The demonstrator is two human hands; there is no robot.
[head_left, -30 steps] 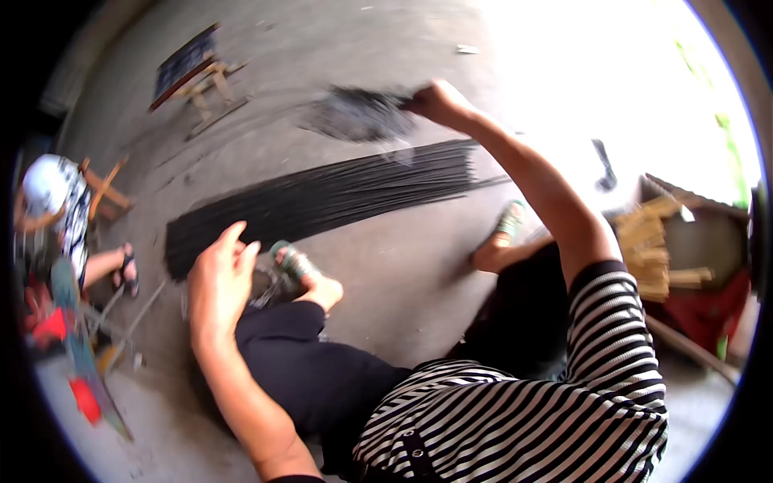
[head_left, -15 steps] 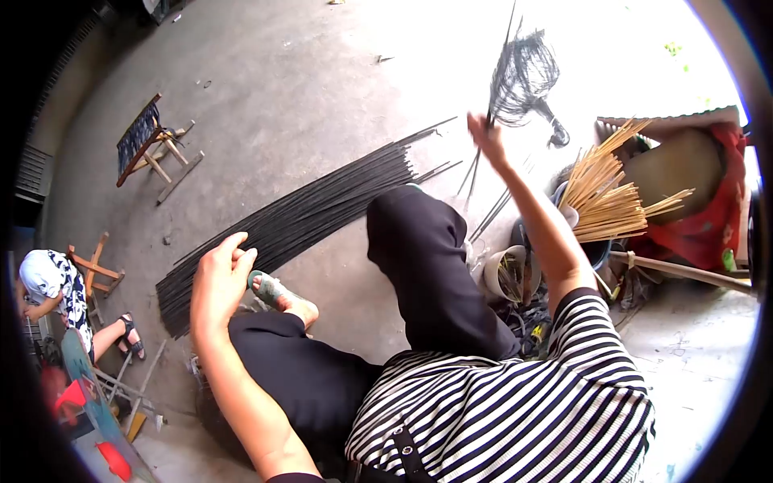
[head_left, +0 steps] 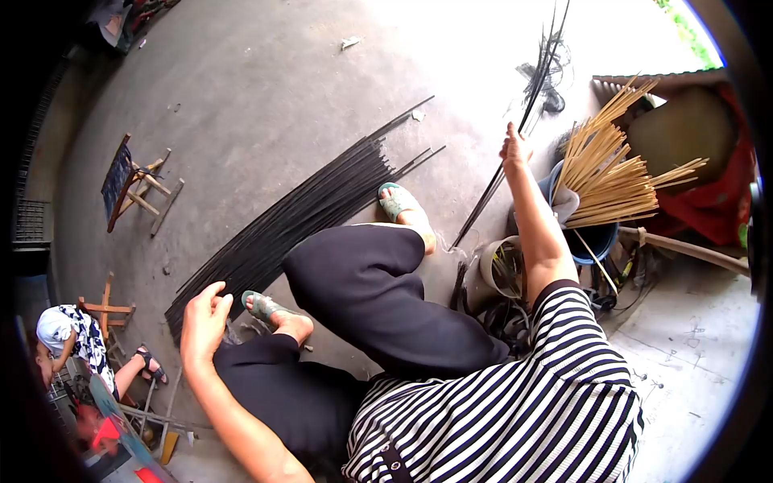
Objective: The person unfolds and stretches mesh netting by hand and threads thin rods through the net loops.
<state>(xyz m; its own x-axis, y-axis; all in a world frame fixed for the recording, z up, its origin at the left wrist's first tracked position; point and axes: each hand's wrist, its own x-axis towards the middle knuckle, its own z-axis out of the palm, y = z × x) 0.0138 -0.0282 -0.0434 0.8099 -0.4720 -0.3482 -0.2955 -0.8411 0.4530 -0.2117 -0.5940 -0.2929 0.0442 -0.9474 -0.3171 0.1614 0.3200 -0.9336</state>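
Out to the right, my right hand (head_left: pixel 515 150) is closed around several long thin black rods (head_left: pixel 489 191). They slant from the floor near a pale bucket up past the top edge of the view. My left hand (head_left: pixel 201 324) hovers over my left knee, empty, with its fingers partly curled and apart. Just beyond it, a wide bundle of straight black rods (head_left: pixel 310 209) lies slantwise on the concrete floor. A dark tangle of thin strands (head_left: pixel 550 80) shows behind the held rods, partly washed out by glare.
At right, a blue bucket (head_left: pixel 597 240) holds pale sticks (head_left: pixel 608 181); a pale bucket (head_left: pixel 488 270) stands closer. A wooden pole (head_left: pixel 684 248) lies beyond. At left are a folding stool (head_left: pixel 133 187) and another person (head_left: pixel 76 338) sitting beside a low metal frame.
The right hand, still gripping the rods, has shifted slightly right and down in view. My right knee has swung left, exposing that foot. The left hand has dropped slightly.
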